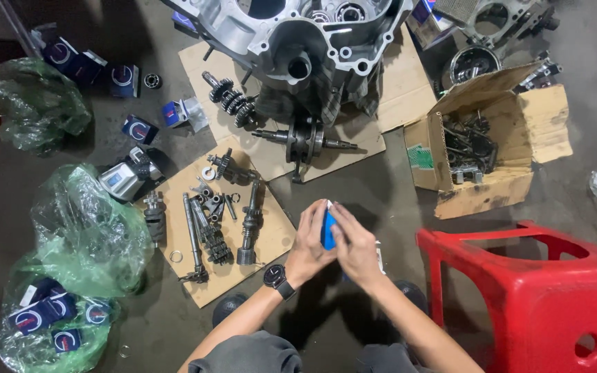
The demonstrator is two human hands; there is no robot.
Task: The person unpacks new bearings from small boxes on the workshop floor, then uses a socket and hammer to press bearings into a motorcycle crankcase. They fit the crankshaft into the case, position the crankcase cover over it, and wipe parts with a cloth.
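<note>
Grey concrete floor (374, 200), oil-stained, seen from above. Both hands meet at centre: left hand (309, 243) and right hand (357, 250) together hold a small blue box (328, 231), fingers (340, 231) closed narrowly around it, white edge showing at its top. Black wristwatch (277, 278) on the left wrist.

At 9 o'clock of the hands: flat cardboard sheet (271, 242) carrying gear shafts (249, 224) and small steel parts. At 12 o'clock: engine casing (298, 34), crankshaft (305, 141) below it. At 2 o'clock: open brown carton (492, 193) of dark metal parts. At 4 o'clock: red plastic stool (533, 290). At 8 o'clock: green plastic bag (70, 249) holding dark-blue boxes (39, 314) with round red-and-white labels; similar boxes (139, 129) lie loose at 10 o'clock.
</note>
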